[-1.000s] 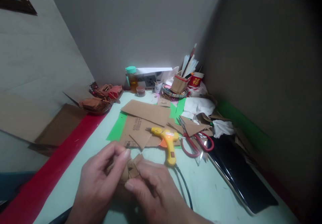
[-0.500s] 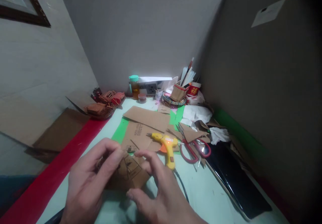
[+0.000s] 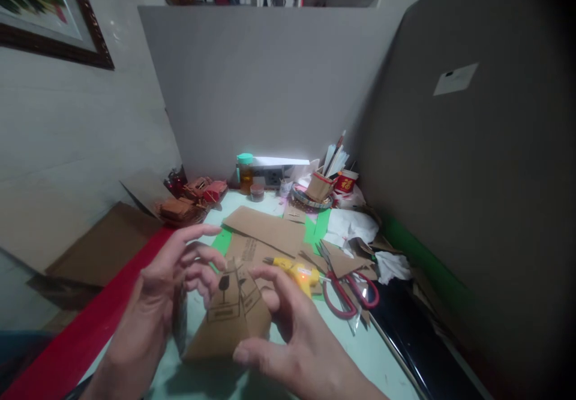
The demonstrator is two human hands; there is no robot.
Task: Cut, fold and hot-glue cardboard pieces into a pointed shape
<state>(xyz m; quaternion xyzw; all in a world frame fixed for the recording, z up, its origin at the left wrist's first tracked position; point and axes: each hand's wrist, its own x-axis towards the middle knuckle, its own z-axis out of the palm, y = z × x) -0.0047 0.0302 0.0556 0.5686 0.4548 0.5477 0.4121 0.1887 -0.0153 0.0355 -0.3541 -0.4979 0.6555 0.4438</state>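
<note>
A folded cardboard piece (image 3: 225,328) with printed black marks, including a glass symbol, stands near the table's front, between my hands. At its left side is my left hand (image 3: 180,280), fingers spread and curved. My right hand (image 3: 288,322) is at its right side, thumb and fingers apart, the fingertips close to the cardboard's top right edge; whether they touch it is unclear. Behind my right hand lies a yellow glue gun (image 3: 303,273) with an orange light, its handle partly hidden. Red-handled scissors (image 3: 344,295) rest to its right.
Flat cardboard sheets (image 3: 270,227) lie beyond my hands. A black glossy device (image 3: 418,328) is at the right. Farther back stand a teal-capped bottle (image 3: 245,175), a cardboard stick holder (image 3: 319,187) and a red cup (image 3: 346,181). Brown-red models (image 3: 198,196) sit back left.
The view has tilted up, showing shelves above. My left hand has opened and moved away from the cardboard's top, and more of its printed face shows.
</note>
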